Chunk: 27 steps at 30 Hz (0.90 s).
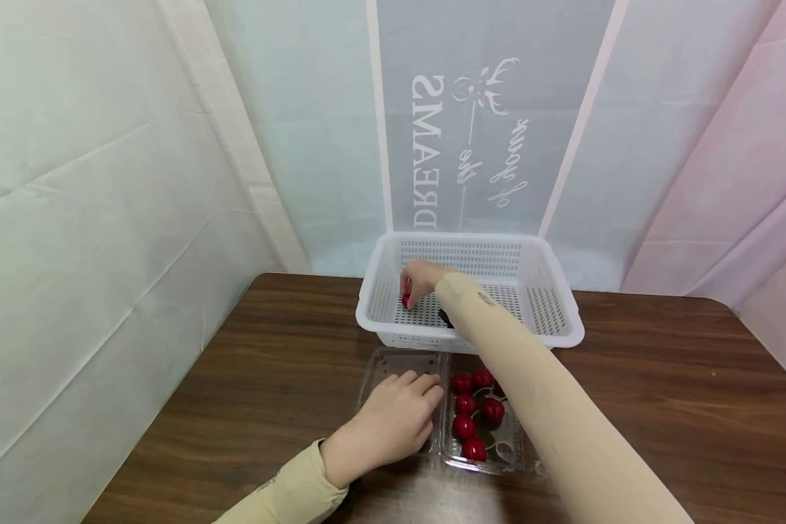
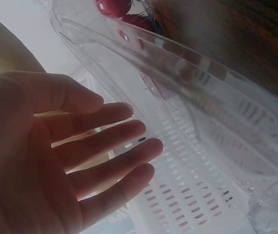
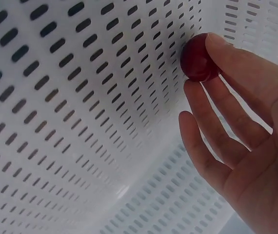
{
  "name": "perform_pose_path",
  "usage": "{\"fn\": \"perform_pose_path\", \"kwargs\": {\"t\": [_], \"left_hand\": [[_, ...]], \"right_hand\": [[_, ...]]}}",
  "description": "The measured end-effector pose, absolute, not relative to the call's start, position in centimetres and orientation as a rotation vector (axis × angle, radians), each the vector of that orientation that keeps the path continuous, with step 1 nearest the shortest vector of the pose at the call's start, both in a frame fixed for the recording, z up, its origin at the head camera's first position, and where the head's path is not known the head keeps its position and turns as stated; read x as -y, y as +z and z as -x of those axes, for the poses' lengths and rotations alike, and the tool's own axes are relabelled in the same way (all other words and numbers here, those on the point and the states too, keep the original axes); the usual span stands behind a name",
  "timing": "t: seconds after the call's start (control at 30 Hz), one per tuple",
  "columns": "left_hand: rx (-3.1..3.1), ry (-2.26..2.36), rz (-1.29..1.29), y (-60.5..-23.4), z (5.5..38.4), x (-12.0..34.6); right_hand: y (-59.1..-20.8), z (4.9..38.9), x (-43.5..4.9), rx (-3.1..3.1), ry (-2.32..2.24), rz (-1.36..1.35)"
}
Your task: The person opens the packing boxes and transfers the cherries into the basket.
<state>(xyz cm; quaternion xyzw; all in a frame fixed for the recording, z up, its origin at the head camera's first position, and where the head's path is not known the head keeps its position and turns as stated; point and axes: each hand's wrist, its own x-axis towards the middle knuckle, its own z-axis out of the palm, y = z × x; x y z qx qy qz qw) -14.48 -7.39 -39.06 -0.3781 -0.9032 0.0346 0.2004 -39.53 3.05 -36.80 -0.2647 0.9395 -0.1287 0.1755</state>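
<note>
Inside the white perforated basket [image 1: 550,276], my right hand [image 1: 424,276] pinches a dark red cherry [image 3: 196,58] between thumb and fingertips, low over the basket's floor at its left end. My left hand [image 1: 396,415] hovers over the lid side of a clear plastic clamshell box [image 1: 402,362], its fingers relaxed and slightly bent. In the left wrist view the left palm and fingers [image 2: 114,156] hold nothing. Several red cherries [image 1: 463,426] with stems lie in the box's right half, and the right forearm covers part of that half.
The basket stands at the back of the dark wooden table [image 1: 288,349], right behind the clamshell box. A grey cloth with printed lettering [image 1: 426,153] hangs behind it, and a white curtain [image 1: 105,218] runs along the left side.
</note>
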Motion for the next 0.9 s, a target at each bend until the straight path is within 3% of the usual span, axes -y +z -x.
{"fn": "perform_pose_path", "kwargs": {"t": [0.9], "left_hand": [[2.532, 0.099, 1.054, -39.15, 14.5, 7.41]], "right_hand": [[-35.97, 38.89, -3.08, -2.659, -0.353, 0.773]]}}
